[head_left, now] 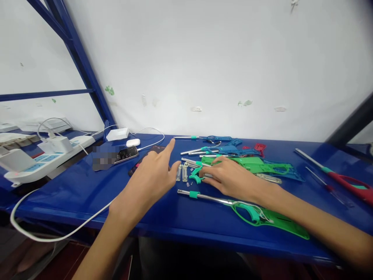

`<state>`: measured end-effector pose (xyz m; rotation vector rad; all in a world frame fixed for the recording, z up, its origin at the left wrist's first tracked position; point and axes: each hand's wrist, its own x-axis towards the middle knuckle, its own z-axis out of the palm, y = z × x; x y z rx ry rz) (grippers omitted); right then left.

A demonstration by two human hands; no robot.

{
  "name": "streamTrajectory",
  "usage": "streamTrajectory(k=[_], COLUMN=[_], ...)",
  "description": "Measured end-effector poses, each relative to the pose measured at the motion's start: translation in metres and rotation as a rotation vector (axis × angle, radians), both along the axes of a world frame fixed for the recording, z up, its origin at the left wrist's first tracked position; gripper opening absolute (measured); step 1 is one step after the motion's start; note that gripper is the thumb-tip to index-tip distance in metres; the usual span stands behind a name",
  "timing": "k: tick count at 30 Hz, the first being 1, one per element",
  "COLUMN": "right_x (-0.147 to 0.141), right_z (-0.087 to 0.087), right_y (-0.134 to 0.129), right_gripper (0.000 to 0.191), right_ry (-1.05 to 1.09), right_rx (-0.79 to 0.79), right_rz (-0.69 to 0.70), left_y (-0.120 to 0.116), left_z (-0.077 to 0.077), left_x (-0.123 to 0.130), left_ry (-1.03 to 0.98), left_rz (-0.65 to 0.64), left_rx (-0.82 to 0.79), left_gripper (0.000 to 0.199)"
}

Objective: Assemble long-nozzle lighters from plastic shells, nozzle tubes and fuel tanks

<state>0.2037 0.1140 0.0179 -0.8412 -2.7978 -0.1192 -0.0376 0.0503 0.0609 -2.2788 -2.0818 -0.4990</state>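
Teal part (pixel 195 178), likely light, stiff, best pinched edgewise, was touched by right hand (pixel 223 175), grip unclear; left hand (pixel 152 171) was spread.

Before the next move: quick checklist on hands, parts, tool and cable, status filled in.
1. Left hand free: ok, index finger and thumb spread, nothing seen between them.
2. Right hand grip on the teal piece: cannot tell, the fingers hide the contact.
3. Clear tubes side by side on the table: ok, near the left thumb.
4. Front green lighter closed up: not ok, white wire shows in its handle.
5. Screwdriver on the table: ok, lying beside the red lighter.
6. White cable clear of the left wrist: cannot tell, they overlap in this view.
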Motion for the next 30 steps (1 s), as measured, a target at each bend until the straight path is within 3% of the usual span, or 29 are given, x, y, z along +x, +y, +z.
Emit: streamTrajectory(k=[5, 9, 18, 25, 30], right_x=[0.000, 0.002, 0.016, 0.065, 0.112], right_z=[-0.007, -0.005, 0.011, 0.007, -0.007], right_y=[0.004, 0.005, 0.002, -0.016, -0.034], right_gripper=[0.020, 0.025, 0.026, 0.031, 0.027], right_ry=[0.006, 0.008, 0.093, 0.169, 0.239], right_rx=[0.014, 0.015, 0.029, -0.014, -0.018], right_rz=[0.006, 0.012, -0.036, -0.101, -0.263], left_y=[0.001, -0.001, -0.001, 0.008, 0.014], left_z=[-0.001, 0.005, 0.000, -0.013, -0.020], left_x=[0.007, 0.014, 0.016, 0.026, 0.030], left_ry=[-0.025, -0.042, 0.057, 0.107, 0.121], left_rz=[-0.105, -0.111, -0.218, -0.385, -0.427], left_rx=[0.029, 0.001, 0.031, -0.079, -0.065], left_gripper=[0.055, 0.040, 0.034, 0.016, 0.022])
